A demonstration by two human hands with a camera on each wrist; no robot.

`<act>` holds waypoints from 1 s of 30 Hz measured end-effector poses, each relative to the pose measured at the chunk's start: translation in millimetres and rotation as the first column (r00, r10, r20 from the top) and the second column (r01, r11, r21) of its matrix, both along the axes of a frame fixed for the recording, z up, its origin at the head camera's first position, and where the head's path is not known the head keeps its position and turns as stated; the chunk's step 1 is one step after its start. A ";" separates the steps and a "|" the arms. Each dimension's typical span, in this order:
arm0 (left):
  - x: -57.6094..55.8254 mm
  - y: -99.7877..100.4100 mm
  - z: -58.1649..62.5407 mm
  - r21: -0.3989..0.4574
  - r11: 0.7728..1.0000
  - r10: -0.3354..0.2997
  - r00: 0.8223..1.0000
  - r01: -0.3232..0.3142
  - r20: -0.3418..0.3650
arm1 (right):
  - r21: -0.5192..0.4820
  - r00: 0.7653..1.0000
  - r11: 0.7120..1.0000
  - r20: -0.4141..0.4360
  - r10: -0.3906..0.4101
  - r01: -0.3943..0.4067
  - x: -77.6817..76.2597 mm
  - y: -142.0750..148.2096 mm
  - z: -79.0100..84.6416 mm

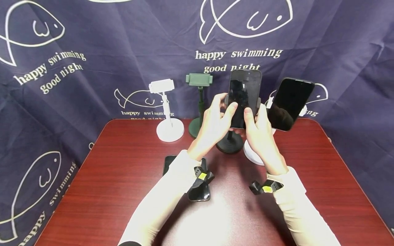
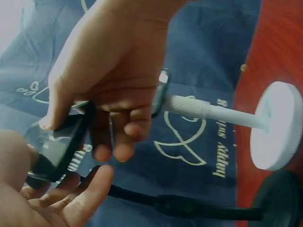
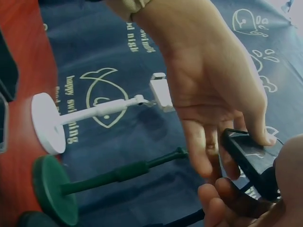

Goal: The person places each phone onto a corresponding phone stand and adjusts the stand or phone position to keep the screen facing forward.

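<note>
Cream sleeves (image 1: 160,201) cover both forearms, nearest of all, reaching over a reddish-brown worktop (image 1: 107,191) that shines brightly at the front. A small black camera with a yellow patch is strapped at each wrist. Under and beside the left forearm two phones lie on the worktop, partly hidden: the nearer phone (image 1: 199,194) shows its dark end, and the farther phone (image 1: 167,163) only a corner. Beyond them the left hand (image 1: 213,120) and the right hand (image 1: 261,129) grasp one dark phone (image 1: 245,90) between them, thumbs on its front and the other fingers behind or along its edges. That phone stands nearly upright above the round base of a black stand (image 1: 230,143), with grey clamp ends showing at its two sides. Just right of it, a white stand (image 1: 253,155) bears another phone (image 1: 292,104), tilted to the right. Left of the black stand, a green stand (image 1: 199,80) and a second white stand (image 1: 170,130) hold their bare clamps raised. Farthest back hangs a dark blue curtain (image 1: 101,37) printed with white fish and "happy swimming good night".
</note>
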State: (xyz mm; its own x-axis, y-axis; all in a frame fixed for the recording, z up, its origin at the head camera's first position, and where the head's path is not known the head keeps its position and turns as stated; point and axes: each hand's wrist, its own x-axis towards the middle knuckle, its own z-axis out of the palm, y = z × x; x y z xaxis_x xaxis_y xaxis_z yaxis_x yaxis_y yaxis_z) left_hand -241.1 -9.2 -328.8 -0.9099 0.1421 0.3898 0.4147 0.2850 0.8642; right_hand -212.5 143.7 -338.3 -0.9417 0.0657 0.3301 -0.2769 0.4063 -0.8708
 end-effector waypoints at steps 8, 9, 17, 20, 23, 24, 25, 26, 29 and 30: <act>7.7 -4.9 -27.2 -0.098 0.994 -0.041 0.998 0.045 0.043 | -0.014 0.996 0.996 -0.012 0.090 -0.091 8.2 -1.9 -23.1; 8.3 -6.2 -31.2 -0.129 0.990 -0.043 0.998 0.048 0.037 | 0.004 0.996 0.996 -0.020 0.092 -0.092 8.8 -0.9 -26.5; 11.9 -16.0 -56.5 -0.309 0.948 -0.083 0.997 0.080 0.003 | 0.057 0.992 0.991 -0.032 0.123 -0.121 13.3 6.9 -50.5; 12.2 -18.2 -64.9 -0.381 0.920 -0.094 0.996 0.090 0.009 | 0.101 0.991 0.986 -0.018 0.133 -0.130 12.7 9.2 -60.3; 11.4 -21.5 -73.7 -0.460 0.884 -0.094 0.996 0.086 0.006 | 0.156 0.992 0.980 -0.005 0.127 -0.125 8.9 10.3 -70.8; 11.2 -23.3 -76.6 -0.483 0.872 -0.091 0.996 0.081 0.004 | 0.172 0.992 0.977 -0.003 0.125 -0.122 7.2 10.1 -74.3; 10.6 -25.3 -79.7 -0.503 0.861 -0.088 0.996 0.076 0.000 | 0.187 0.992 0.975 -0.003 0.124 -0.121 5.5 9.5 -77.6; 9.8 -27.9 -82.7 -0.517 0.853 -0.082 0.997 0.069 -0.002 | 0.199 0.992 0.972 -0.004 0.126 -0.122 4.0 8.4 -80.6; 7.5 -39.1 -92.1 -0.543 0.838 -0.064 0.998 0.052 -0.003 | 0.235 0.992 0.965 -0.009 0.123 -0.117 -0.1 2.4 -88.4; 6.5 -43.7 -95.6 -0.550 0.834 -0.056 0.998 0.045 -0.003 | 0.254 0.993 0.961 -0.009 0.114 -0.108 -1.4 0.0 -90.8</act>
